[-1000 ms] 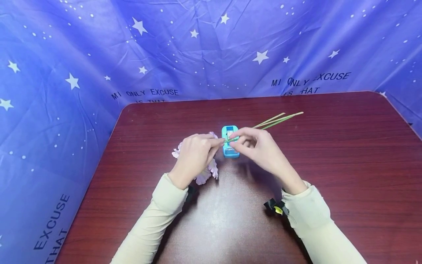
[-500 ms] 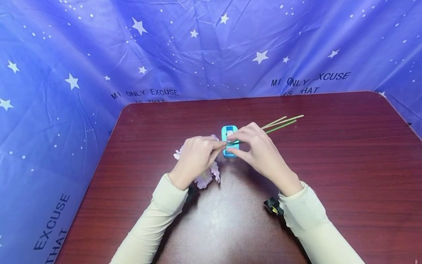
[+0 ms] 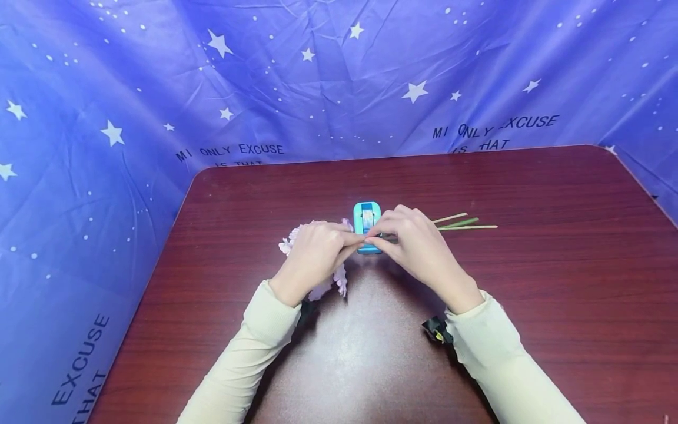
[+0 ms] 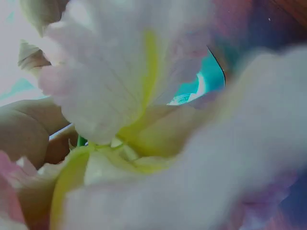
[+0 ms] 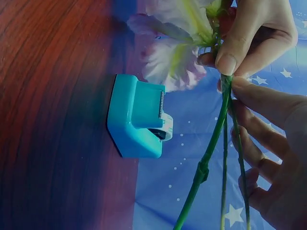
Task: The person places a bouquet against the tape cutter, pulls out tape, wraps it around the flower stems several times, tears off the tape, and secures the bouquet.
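Observation:
My left hand (image 3: pixel 318 247) pinches several green artificial flower stems (image 5: pixel 213 129) just below the pale pink blossoms (image 5: pixel 175 57), its thumb on top. Ruffled petals with yellow centres (image 4: pixel 110 72) fill the left wrist view and hide part of that hand. From the other side my right hand (image 3: pixel 418 247) has thumb and index fingertip together at the stems, right beside the left fingertips, where a shiny band like clear tape (image 5: pixel 226 82) wraps them. Its other fingers curl loosely behind the stems. The free stem ends (image 3: pixel 458 224) stick out to the right past this hand.
A turquoise tape dispenser (image 5: pixel 127 105) with a small tape roll (image 5: pixel 168 127) and toothed cutter stands on the dark red wooden table (image 3: pixel 556 265), just beyond the hands. A blue star-printed curtain (image 3: pixel 339 76) hangs behind and along the left side.
The free stem ends have swung toward the near side, from slanting away to nearly level. My right thumb and index finger have closed together beside the left fingertips. The dispenser stays in place.

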Available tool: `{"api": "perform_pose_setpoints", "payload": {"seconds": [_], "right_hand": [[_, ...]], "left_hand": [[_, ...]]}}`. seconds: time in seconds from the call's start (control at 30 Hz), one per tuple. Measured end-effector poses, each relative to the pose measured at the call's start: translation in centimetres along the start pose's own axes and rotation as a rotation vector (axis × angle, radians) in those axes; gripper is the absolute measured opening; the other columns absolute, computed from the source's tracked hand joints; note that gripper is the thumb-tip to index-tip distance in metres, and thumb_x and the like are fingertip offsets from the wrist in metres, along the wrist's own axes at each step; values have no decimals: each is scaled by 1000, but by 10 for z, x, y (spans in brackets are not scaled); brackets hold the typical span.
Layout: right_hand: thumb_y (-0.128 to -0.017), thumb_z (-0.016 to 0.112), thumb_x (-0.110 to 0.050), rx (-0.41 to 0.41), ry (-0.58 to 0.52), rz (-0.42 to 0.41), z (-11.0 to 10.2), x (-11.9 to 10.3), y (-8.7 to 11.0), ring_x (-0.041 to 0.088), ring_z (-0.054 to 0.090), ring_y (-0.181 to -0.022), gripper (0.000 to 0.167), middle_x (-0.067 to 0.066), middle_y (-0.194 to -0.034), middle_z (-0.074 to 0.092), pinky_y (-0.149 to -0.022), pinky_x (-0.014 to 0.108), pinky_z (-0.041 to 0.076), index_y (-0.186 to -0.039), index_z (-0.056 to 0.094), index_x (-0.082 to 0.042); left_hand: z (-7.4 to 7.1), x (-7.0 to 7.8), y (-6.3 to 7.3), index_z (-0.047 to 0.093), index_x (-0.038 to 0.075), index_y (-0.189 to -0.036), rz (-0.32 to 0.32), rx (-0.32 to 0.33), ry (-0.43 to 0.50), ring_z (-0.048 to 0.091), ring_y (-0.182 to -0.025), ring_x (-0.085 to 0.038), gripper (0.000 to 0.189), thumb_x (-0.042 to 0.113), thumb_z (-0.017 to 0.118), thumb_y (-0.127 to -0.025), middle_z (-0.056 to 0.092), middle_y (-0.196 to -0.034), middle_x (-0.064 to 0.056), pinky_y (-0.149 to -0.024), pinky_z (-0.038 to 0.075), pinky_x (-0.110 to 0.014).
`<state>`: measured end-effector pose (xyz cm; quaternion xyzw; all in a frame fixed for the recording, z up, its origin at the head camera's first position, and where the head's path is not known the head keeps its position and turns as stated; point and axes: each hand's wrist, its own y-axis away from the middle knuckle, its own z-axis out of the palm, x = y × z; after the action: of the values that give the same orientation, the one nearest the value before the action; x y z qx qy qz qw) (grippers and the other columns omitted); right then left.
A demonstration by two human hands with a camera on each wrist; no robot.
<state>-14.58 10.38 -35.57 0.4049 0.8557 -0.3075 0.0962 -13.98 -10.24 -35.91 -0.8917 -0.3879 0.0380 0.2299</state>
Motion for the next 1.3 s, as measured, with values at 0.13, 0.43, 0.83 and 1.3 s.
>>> {"api": "perform_pose_setpoints", "payload": {"seconds": [0.13,0.43,0.83,1.3], "right_hand": [[-85,79,-20,-17,-30,56,0,-2,0,19,56,-75,7,-4,-83,70,-67,32,43,-88,78,-13],[-81,80,-15,-24,-100,125,3,-2,0,13,54,-74,6,-6,-78,65,-68,31,44,-85,75,-13],[-84,78,-17,-64,-185,221,4,-3,-1,15,61,-74,7,-3,-79,67,-69,30,48,-85,76,-11],[-85,79,-23,-133,-236,328,5,0,-2,11,58,-66,11,-2,-74,67,-62,25,49,-85,77,-12]], "left_hand": [[0,0,0,81,23,-100,7,25,2,66,-65,-8,13,24,74,-90,68,-73,12,-57,49,-26],[1,0,-1,80,19,-92,30,66,6,69,-70,-8,7,19,77,-86,73,-78,11,-63,52,-25],[0,0,0,80,19,-89,29,67,-4,65,-67,-8,5,18,78,-85,71,-74,10,-62,51,-25],[-1,-1,-1,79,18,-91,34,62,-10,64,-66,-7,8,21,80,-83,70,-74,9,-58,49,-23]]}}
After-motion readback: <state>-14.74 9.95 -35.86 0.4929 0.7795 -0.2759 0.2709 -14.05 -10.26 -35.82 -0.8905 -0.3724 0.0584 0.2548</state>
